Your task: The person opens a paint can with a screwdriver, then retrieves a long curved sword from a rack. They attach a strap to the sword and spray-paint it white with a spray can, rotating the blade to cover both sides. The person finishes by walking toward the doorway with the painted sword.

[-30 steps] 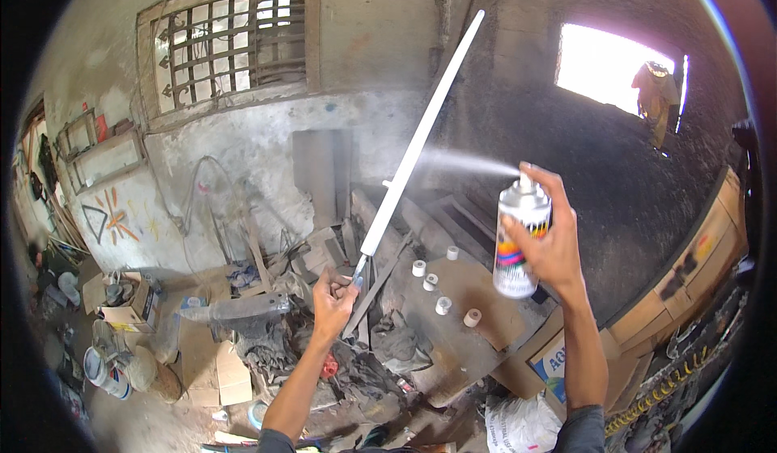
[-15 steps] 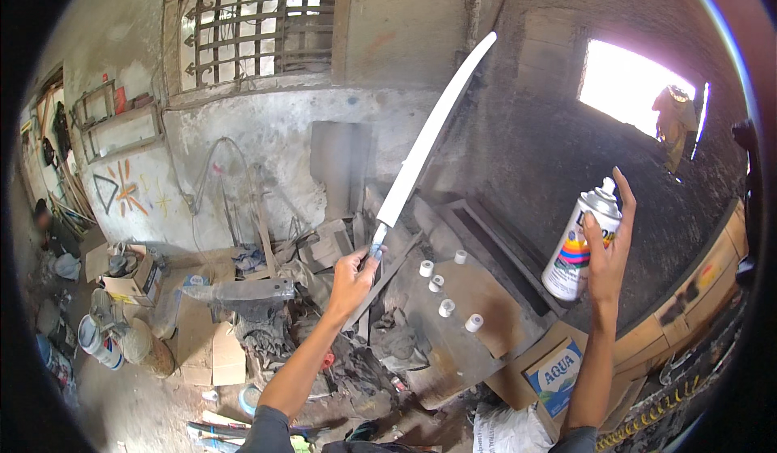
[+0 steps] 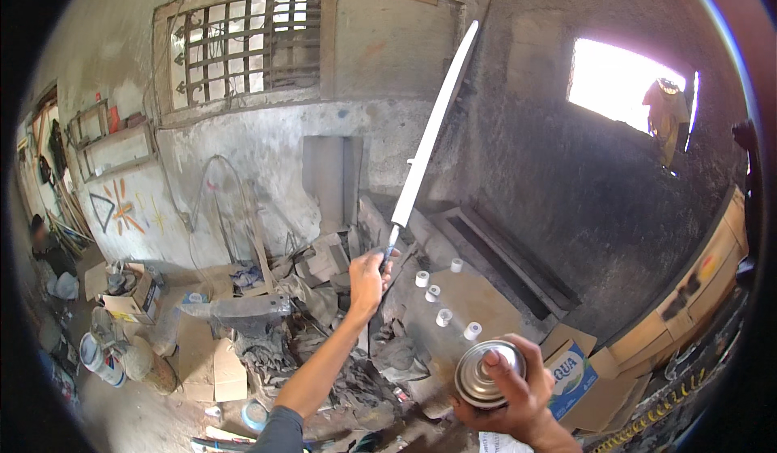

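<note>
Left hand [image 3: 368,279] is clenched around the lower end of a long white blade [image 3: 429,133], holding it up so it slants toward the upper right in front of the grey wall [image 3: 518,154]. Right hand [image 3: 514,400] grasps a spray can [image 3: 486,372] low at the bottom of the view, its round metal base facing the camera. Between the hands, five small white cylinders [image 3: 441,299] stand on a brown board [image 3: 477,299], and an anvil [image 3: 239,311] sits lower left.
</note>
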Tool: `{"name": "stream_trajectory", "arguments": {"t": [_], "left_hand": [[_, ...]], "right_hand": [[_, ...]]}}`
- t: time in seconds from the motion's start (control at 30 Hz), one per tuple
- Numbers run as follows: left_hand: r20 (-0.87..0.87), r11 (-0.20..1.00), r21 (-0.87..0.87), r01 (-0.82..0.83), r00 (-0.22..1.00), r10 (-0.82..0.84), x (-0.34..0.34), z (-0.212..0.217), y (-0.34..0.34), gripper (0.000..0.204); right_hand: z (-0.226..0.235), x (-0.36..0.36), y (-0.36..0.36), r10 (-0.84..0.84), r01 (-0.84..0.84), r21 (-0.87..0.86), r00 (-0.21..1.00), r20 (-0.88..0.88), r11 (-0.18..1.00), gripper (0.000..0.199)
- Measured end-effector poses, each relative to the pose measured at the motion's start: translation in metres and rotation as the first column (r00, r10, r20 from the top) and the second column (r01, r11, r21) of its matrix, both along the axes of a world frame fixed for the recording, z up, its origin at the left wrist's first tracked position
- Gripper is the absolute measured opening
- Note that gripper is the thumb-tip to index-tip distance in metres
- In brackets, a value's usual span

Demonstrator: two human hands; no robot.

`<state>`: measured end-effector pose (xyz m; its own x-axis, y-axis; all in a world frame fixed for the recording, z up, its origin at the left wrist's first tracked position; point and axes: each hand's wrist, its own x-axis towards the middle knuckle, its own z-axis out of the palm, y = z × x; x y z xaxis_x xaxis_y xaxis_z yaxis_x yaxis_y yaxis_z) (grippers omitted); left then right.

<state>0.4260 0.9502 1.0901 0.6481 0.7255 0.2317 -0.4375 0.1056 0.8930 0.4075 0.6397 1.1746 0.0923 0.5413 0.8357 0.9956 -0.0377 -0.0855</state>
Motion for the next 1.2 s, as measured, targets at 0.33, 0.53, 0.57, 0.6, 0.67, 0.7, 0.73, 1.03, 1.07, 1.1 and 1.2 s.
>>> {"name": "stream_trajectory", "arguments": {"t": [0.33, 0.53, 0.57, 0.6, 0.67, 0.7, 0.73, 1.03, 1.07, 1.1, 1.2], "left_hand": [[0.208, 0.974, -0.151, 0.168, 0.969, -0.135, 0.043, -0.01, -0.025, 0.035], [0.24, 0.988, -0.1, 0.114, 0.967, -0.087, 0.045, -0.01, -0.043, 0.034], [0.261, 0.988, -0.094, 0.12, 0.961, -0.092, 0.044, -0.009, -0.045, 0.034], [0.249, 0.99, -0.088, 0.114, 0.964, -0.089, 0.043, -0.009, -0.046, 0.034], [0.264, 0.992, -0.084, 0.089, 0.962, -0.064, 0.04, -0.008, -0.049, 0.034], [0.254, 0.994, -0.077, 0.08, 0.966, -0.058, 0.038, -0.008, -0.049, 0.034], [0.246, 0.995, -0.071, 0.071, 0.968, -0.051, 0.037, -0.008, -0.049, 0.034], [0.103, 1.0, -0.019, 0.005, 0.995, -0.003, 0.009, -0.014, -0.014, 0.037], [0.08, 1.0, -0.016, 0.01, 0.997, -0.008, 0.007, -0.02, -0.012, 0.037], [0.075, 1.0, -0.014, 0.012, 0.997, -0.011, 0.006, -0.026, -0.01, 0.037], [0.04, 0.999, 0.039, -0.03, 0.999, 0.029, 0.004, -0.049, -0.007, 0.036]], "right_hand": [[-0.012, -0.028, -0.017, -0.19, 0.198, 0.037, 0.97, -0.151, 0.979, 0.071], [-0.014, -0.026, -0.009, -0.144, 0.152, 0.054, 0.98, -0.139, 0.987, 0.067], [-0.015, -0.024, -0.005, -0.132, 0.136, 0.019, 0.979, -0.153, 0.991, 0.065], [-0.016, -0.019, -0.003, -0.15, 0.16, 0.064, 0.979, -0.136, 0.985, 0.072], [-0.022, -0.012, 0.0, -0.148, 0.165, 0.157, 0.983, -0.112, 0.974, 0.076], [-0.026, -0.008, 0.001, -0.188, 0.204, 0.211, 0.977, -0.096, 0.956, 0.075], [-0.03, -0.006, -0.001, -0.187, 0.207, 0.245, 0.977, -0.102, 0.947, 0.076], [-0.022, 0.035, -0.025, -0.209, 0.312, 0.232, 0.901, -0.38, 0.921, 0.079], [-0.018, 0.037, -0.028, 0.012, 0.209, 0.271, 0.772, -0.636, 0.94, 0.074], [-0.015, 0.04, -0.029, -0.021, 0.21, 0.234, 0.785, -0.62, 0.949, 0.073], [-0.009, 0.039, -0.029, -0.079, 0.168, 0.093, 0.792, -0.605, 0.981, 0.069]]}}
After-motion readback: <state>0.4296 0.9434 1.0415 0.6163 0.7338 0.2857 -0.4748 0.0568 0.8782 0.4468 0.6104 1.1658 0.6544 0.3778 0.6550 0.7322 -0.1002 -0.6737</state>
